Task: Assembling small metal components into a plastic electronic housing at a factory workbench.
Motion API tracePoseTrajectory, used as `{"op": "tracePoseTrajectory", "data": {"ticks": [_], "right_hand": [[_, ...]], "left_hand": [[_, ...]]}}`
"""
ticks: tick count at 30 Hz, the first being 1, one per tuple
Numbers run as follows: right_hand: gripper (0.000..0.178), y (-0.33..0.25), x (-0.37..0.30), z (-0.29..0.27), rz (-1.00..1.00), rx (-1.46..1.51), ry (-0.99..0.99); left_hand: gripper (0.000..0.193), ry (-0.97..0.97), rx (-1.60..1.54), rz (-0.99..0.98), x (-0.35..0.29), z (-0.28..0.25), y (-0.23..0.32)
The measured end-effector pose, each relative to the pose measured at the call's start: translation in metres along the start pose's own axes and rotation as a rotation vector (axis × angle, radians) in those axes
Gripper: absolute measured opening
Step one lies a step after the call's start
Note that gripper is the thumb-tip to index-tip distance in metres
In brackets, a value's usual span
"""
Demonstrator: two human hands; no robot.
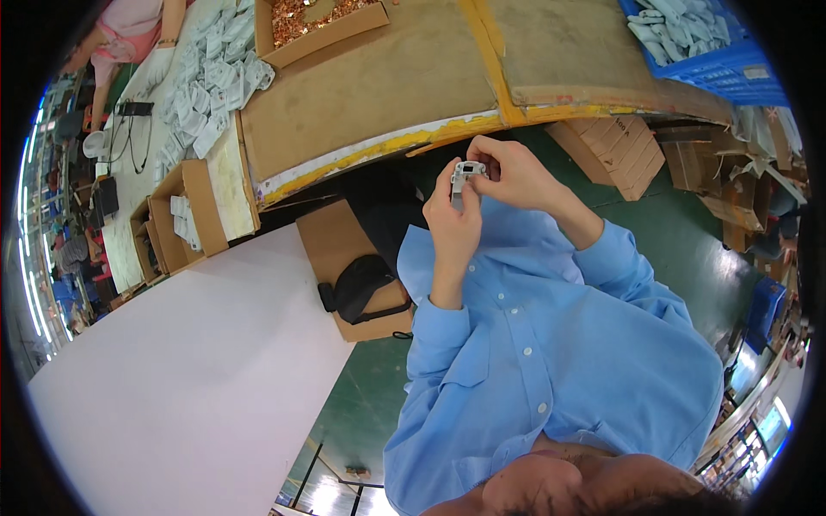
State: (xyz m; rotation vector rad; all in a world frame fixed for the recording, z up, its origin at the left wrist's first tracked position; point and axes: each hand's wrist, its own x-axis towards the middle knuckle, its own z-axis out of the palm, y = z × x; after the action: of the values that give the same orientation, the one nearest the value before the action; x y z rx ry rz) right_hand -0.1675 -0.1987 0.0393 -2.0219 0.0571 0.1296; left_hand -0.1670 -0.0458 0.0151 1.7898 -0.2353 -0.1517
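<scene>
I am wearing this wide fisheye on my head, and it is looking down — catching my blue shirt close up at lower centre, my left hand and right hand near, above the middle, and the workbench farther along the top — while straight edges are bending toward the frame's border.

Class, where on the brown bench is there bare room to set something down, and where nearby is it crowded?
Bare: the brown benchtop between the carton of copper-coloured pieces and the yellow strip, and from the strip to the blue crate. Crowded: the pale table at left, heaped with white parts.
</scene>
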Motion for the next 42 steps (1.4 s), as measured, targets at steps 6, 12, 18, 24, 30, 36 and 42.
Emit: {"op": "tracePoseTrajectory", "data": {"ticks": [6,12,18,24,30,36,42], "right_hand": [[0.022,-0.001,0.001,-0.003,0.019,0.021,-0.030],[0.019,0.002,0.003,-0.005,-0.031,0.072,-0.034],[0.017,0.001,0.001,-0.002,-0.058,0.121,-0.037],[0.017,0.001,0.003,-0.005,-0.050,0.132,-0.054],[0.016,-0.002,0.007,-0.005,-0.070,0.140,-0.069],[0.015,-0.006,0.011,-0.005,-0.025,0.212,-0.041],[0.017,-0.007,0.030,0.001,-0.130,0.114,0.104]], "left_hand": [[0.031,-0.011,0.017,-0.024,-0.001,0.000,-0.001],[0.031,-0.032,0.005,-0.037,-0.001,0.001,0.000],[0.030,-0.001,0.030,0.048,-0.001,0.000,-0.002],[0.030,-0.016,-0.017,-0.003,0.000,0.001,-0.002],[0.028,0.018,-0.064,-0.021,0.003,0.002,-0.003],[0.029,0.065,-0.065,0.039,0.009,0.002,0.006],[0.024,-0.036,-0.133,-0.081,0.027,-0.021,-0.008]]}}
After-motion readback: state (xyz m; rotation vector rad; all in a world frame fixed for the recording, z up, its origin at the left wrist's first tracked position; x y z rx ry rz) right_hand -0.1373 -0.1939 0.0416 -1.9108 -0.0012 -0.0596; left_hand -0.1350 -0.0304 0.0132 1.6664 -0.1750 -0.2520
